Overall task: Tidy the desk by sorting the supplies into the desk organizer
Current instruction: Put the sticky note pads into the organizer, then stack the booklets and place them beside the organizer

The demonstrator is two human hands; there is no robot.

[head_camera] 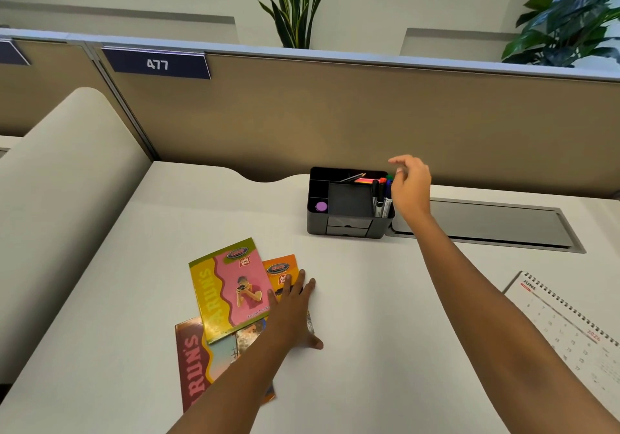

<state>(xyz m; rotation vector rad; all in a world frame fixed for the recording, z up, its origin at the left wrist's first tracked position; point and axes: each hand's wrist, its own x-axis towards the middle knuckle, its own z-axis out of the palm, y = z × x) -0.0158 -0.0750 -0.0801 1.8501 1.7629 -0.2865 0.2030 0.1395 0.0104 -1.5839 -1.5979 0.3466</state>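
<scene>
A black desk organizer [349, 202] stands at the back of the white desk. Several markers [380, 198] stand in its right compartment, a pencil [352, 177] and a pink-orange item lie at its back, and a purple round piece [321, 206] sits in its front left cell. My right hand [411, 187] hovers just right of the organizer by the marker tops, fingers loosely apart and empty. My left hand [293, 309] lies flat, fingers spread, on the edge of three overlapping notebooks: a pink-and-yellow one [228, 289], an orange one [280, 271] and a maroon one [194, 363].
A spiral calendar [570, 323] lies at the desk's right edge. A grey cable hatch [486, 222] is set into the desk right of the organizer. A tan partition [335, 115] labelled 477 closes the back, with plants behind it. A beige curved panel [67, 198] rises on the left.
</scene>
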